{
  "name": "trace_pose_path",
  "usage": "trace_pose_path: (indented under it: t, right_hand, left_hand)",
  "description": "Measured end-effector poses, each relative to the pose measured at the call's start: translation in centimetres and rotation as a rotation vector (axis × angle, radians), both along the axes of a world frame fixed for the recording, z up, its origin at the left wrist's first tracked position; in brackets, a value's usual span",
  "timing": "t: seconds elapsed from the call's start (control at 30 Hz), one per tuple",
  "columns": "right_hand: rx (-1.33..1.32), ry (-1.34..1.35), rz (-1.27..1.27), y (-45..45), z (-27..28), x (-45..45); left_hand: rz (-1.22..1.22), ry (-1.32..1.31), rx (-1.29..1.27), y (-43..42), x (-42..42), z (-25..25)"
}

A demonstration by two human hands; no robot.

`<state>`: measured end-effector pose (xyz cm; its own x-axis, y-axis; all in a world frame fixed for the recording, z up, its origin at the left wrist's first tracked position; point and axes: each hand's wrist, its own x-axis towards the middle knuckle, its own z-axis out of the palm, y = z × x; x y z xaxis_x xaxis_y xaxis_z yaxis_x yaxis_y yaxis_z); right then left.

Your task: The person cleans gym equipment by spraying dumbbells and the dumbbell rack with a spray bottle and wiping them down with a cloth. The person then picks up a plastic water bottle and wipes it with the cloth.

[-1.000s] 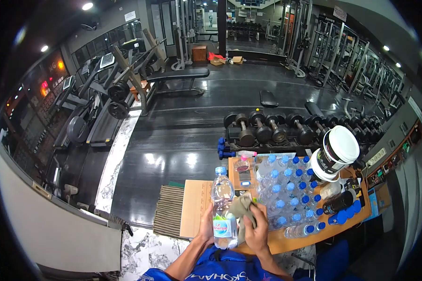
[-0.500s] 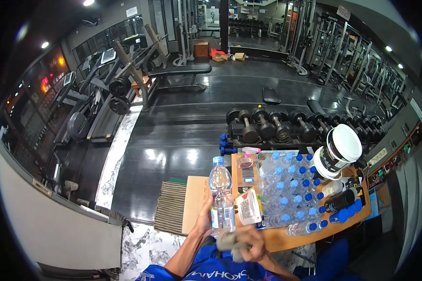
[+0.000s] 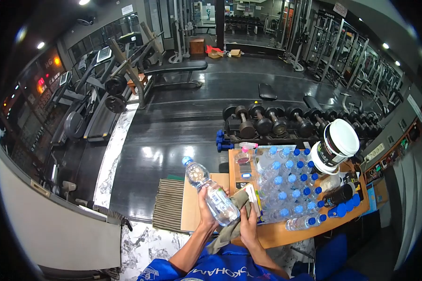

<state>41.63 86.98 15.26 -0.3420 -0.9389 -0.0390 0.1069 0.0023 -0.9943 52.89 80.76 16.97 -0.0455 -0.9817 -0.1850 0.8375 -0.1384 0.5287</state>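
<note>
A clear plastic bottle (image 3: 219, 201) with a blue cap tilts to the left in front of my body. My left hand (image 3: 206, 206) is wrapped round its middle, beside the label. In my right hand (image 3: 249, 224) is a grey-green cloth (image 3: 229, 232), which lies against the bottle's lower end and hangs down toward my shirt. Just right of the hands, many similar blue-capped bottles (image 3: 290, 180) stand in rows on the wooden table (image 3: 267, 241). A white card (image 3: 253, 196) on the table is partly covered by the cloth and my right hand.
White tubs (image 3: 343, 138) stand at the table's far right corner, near a dark shaker bottle (image 3: 340, 194). A pink-topped bottle (image 3: 244, 154) is at the back left. Behind the table runs a dumbbell rack (image 3: 276, 125); a cardboard piece (image 3: 190, 210) and striped mat (image 3: 169, 206) lie left.
The bottle has gone from upright to tilted left. My right hand has brought the cloth up from near my shirt to the bottle's lower end.
</note>
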Motion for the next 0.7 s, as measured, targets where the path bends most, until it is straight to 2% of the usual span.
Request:
trace_pose_path:
  t: [0.07,0.2,0.27,0.33,0.4,0.57,0.6,0.67,0.7]
  right_hand:
    - [0.195,-0.393,-0.018,0.2,-1.8,0.8]
    - [0.390,-0.930,0.353,0.0,-5.4,-0.6]
    - [0.323,-0.921,0.391,2.1,-5.6,-1.5]
    - [0.489,-1.176,0.524,1.4,-14.5,-2.1]
    - [0.532,-1.380,0.585,1.8,-14.1,-2.1]
    - [0.638,-1.900,0.744,2.4,-6.2,-0.7]
    - [0.689,-1.769,0.690,2.3,-3.6,-1.1]
    - [0.488,-1.744,0.720,2.7,-3.9,-2.5]
    - [0.487,-1.746,0.720,2.7,-3.9,-2.5]
  left_hand:
    - [0.087,-0.094,-0.017,-0.3,-0.2,-1.5]
    - [0.155,-0.359,-0.185,0.4,0.2,-1.1]
    - [0.145,-0.410,-0.285,0.6,0.8,-1.4]
    - [0.176,-0.526,-0.386,0.4,1.2,-2.6]
    - [0.190,-0.629,-0.447,0.1,2.0,-4.2]
    - [0.158,-0.843,-0.571,0.3,3.0,-1.7]
    - [0.127,-0.915,-0.608,0.0,3.8,-2.0]
    - [0.091,-1.015,-0.645,-0.2,4.6,-1.1]
    - [0.117,-0.955,-0.599,-0.2,4.6,-1.7]
